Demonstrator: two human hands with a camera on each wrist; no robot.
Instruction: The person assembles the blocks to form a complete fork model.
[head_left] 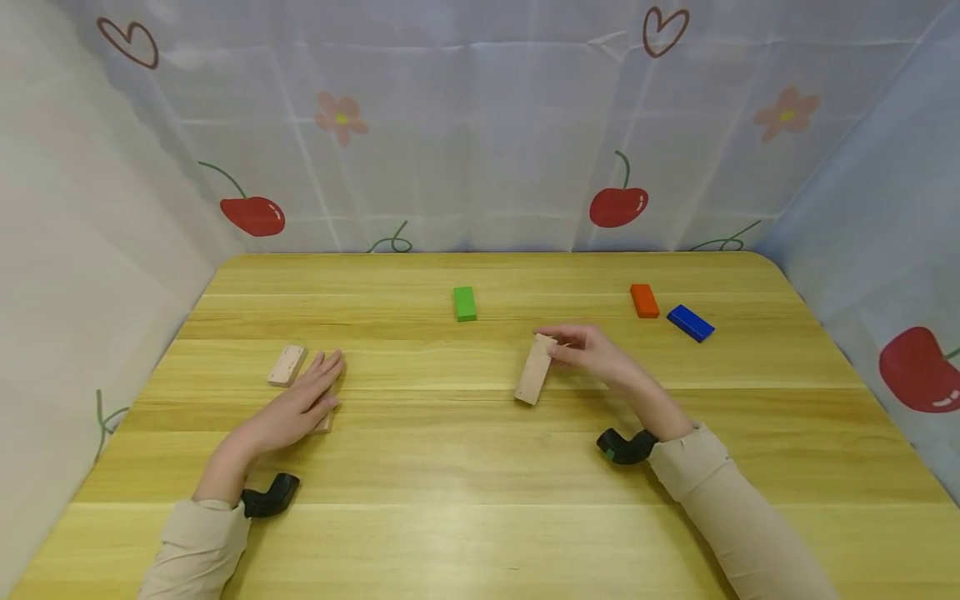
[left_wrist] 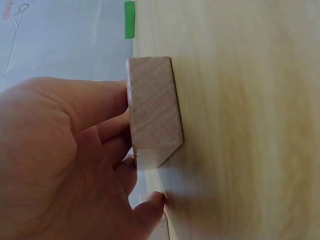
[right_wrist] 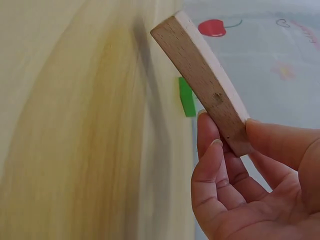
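A plain wooden block (head_left: pixel 536 371) is held up at a slant over the table by my right hand (head_left: pixel 596 354). The right wrist view shows its lower end pinched between the thumb (right_wrist: pixel 280 140) and fingers, its free end tilting away. My left hand (head_left: pixel 296 412) lies over another wooden block (left_wrist: pixel 155 100) on the table, mostly hidden from above. The thumb (left_wrist: pixel 102 100) touches this block's upper side, while the other fingers extend loosely past it. A further wooden block (head_left: pixel 287 366) lies just beyond the left hand's outer side.
A green block (head_left: pixel 465 304) lies toward the back middle of the wooden table (head_left: pixel 450 500). At the back right are a red-orange block (head_left: pixel 644 301) and a blue block (head_left: pixel 690 323). Printed curtains (head_left: pixel 472 150) stand behind and at both sides.
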